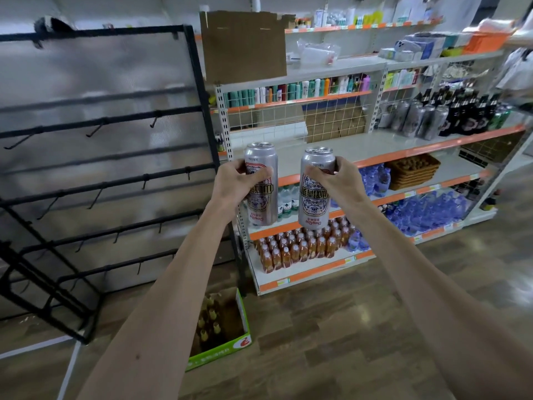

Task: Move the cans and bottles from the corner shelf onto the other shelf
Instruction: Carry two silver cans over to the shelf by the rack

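The left hand grasps one tall silver can; the right hand grasps another can. At six o'clock, a green cardboard box holds amber bottles.

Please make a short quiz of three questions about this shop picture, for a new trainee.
1. True or false: each hand holds one silver can.
2. What lies directly behind the two held cans? A) a bare shelf board B) a stack of baskets C) a row of shampoo
3. Where do the dark bottles stand?

Key
1. True: left hand holds the left can, right hand the right can.
2. A, the bare shelf board.
3. The dark bottles stand at the right, beside the silver cans on the shelf.
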A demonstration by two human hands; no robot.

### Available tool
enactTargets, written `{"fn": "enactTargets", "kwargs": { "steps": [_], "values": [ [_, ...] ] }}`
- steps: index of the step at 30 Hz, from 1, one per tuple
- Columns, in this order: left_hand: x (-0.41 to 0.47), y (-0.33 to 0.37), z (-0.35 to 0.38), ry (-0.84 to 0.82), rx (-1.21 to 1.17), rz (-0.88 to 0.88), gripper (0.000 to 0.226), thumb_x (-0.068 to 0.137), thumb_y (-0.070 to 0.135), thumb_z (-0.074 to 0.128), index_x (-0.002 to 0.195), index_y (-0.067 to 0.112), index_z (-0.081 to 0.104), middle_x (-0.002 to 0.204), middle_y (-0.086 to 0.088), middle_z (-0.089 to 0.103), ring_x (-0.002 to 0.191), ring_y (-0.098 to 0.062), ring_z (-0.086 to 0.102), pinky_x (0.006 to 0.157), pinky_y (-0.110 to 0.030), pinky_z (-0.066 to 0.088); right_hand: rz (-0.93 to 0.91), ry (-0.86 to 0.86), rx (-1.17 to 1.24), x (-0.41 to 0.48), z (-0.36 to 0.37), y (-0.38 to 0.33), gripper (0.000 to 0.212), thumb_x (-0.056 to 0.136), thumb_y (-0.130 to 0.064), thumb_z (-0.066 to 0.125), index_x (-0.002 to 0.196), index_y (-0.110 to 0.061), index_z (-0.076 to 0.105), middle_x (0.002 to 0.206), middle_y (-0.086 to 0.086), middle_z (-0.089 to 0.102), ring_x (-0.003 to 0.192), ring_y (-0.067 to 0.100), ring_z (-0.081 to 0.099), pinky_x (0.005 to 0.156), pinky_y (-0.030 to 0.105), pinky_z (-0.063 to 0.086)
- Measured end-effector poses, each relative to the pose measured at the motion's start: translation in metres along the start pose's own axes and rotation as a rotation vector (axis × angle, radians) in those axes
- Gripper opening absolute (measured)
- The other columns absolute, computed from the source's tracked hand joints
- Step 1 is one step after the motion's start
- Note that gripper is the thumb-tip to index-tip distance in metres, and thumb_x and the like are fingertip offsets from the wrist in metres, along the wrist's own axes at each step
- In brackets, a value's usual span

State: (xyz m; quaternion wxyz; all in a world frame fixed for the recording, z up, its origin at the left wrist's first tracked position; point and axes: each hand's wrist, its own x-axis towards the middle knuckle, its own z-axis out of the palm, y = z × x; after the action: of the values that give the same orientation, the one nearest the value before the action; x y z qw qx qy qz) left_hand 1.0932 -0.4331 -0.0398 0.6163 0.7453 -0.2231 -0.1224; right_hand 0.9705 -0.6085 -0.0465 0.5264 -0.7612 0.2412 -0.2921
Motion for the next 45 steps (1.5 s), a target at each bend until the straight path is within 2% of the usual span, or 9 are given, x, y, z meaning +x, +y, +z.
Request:
{"fn": "enactTargets", "kwargs": {
  "steps": [7,15,19,23,25,29,35,39,45],
  "values": [
    [0.053,0.000,0.032,0.009,-0.004,-0.001,0.040,0.069,0.038,0.087,0.102,0.020,0.073,0.104,0.000,0.076,0.099,-0.020,0.071,0.092,-0.047,0.057,-0.003,-0.032,0.030,0.056,-0.016,0.016,0.033,0.083,-0.032,0.075,0.106,-0.014,0.058,0.092,-0.009,0.063,0.083,0.004,0.060,0.066,0.018,0.047],
    [0.124,-0.009,0.062,0.015,0.007,0.001,0.041,0.067,0.039,0.089,0.099,0.018,0.075,0.102,0.000,0.077,0.098,-0.020,0.072,0.090,-0.048,0.058,0.007,-0.028,0.021,0.125,-0.012,0.039,0.040,0.081,-0.037,0.076,0.109,-0.014,0.059,0.098,-0.004,0.066,0.092,0.015,0.063,0.080,0.033,0.055],
    [0.168,-0.015,0.071,0.009,-0.018,0.000,0.055,0.064,0.039,0.089,0.108,0.011,0.073,0.106,-0.003,0.076,0.099,-0.020,0.071,0.090,-0.047,0.059,0.009,-0.045,0.009,0.172,-0.003,0.048,0.035,0.081,-0.035,0.076,0.104,-0.017,0.058,0.096,-0.006,0.066,0.095,0.018,0.064,0.088,0.042,0.055],
    [0.220,-0.018,0.078,0.020,-0.051,-0.009,0.066,0.056,0.045,0.089,0.109,0.010,0.073,0.107,-0.003,0.076,0.099,-0.020,0.071,0.090,-0.047,0.058,0.022,-0.072,0.002,0.224,0.008,0.051,0.022,0.082,-0.033,0.075,0.091,-0.027,0.056,0.094,-0.008,0.066,0.094,0.016,0.064,0.090,0.043,0.054],
    [0.245,-0.023,0.079,0.012,-0.054,-0.021,0.060,0.062,0.039,0.089,0.111,0.009,0.072,0.108,-0.003,0.075,0.099,-0.020,0.071,0.091,-0.048,0.058,0.038,-0.077,0.016,0.249,0.014,0.055,0.027,0.081,-0.033,0.076,0.099,-0.022,0.059,0.098,-0.005,0.068,0.095,0.016,0.065,0.091,0.043,0.054],
    [0.286,-0.036,0.072,0.038,-0.063,-0.050,0.053,0.066,0.035,0.090,0.109,0.010,0.073,0.105,-0.003,0.076,0.099,-0.021,0.072,0.089,-0.048,0.058,0.054,-0.063,0.021,0.293,0.028,0.064,0.048,0.075,-0.040,0.078,0.112,-0.015,0.060,0.104,-0.002,0.069,0.096,0.017,0.066,0.090,0.044,0.055],
    [0.327,-0.050,0.063,0.101,-0.080,-0.100,0.046,0.069,0.030,0.089,0.108,0.010,0.072,0.104,-0.004,0.076,0.099,-0.020,0.071,0.090,-0.048,0.058,0.049,-0.114,0.034,0.344,0.054,0.074,0.040,0.077,-0.035,0.078,0.106,-0.013,0.062,0.101,0.001,0.069,0.095,0.018,0.065,0.088,0.044,0.056],
    [0.358,-0.054,0.066,0.132,-0.054,-0.115,0.046,0.070,0.032,0.089,0.108,0.012,0.072,0.105,-0.002,0.075,0.099,-0.018,0.070,0.090,-0.046,0.058,0.027,-0.169,0.028,0.382,0.071,0.082,0.048,0.069,-0.047,0.077,0.101,-0.013,0.066,0.098,0.002,0.071,0.094,0.020,0.067,0.085,0.046,0.057],
    [0.414,-0.059,0.074,0.213,0.031,-0.150,0.068,0.050,0.059,0.089,0.102,0.019,0.074,0.102,0.001,0.077,0.098,-0.021,0.071,0.089,-0.049,0.058,-0.006,-0.245,0.019,0.452,0.094,0.100,0.035,0.075,-0.030,0.079,0.093,-0.004,0.064,0.091,0.010,0.071,0.081,0.022,0.066,0.069,0.035,0.055]
  ]
}}
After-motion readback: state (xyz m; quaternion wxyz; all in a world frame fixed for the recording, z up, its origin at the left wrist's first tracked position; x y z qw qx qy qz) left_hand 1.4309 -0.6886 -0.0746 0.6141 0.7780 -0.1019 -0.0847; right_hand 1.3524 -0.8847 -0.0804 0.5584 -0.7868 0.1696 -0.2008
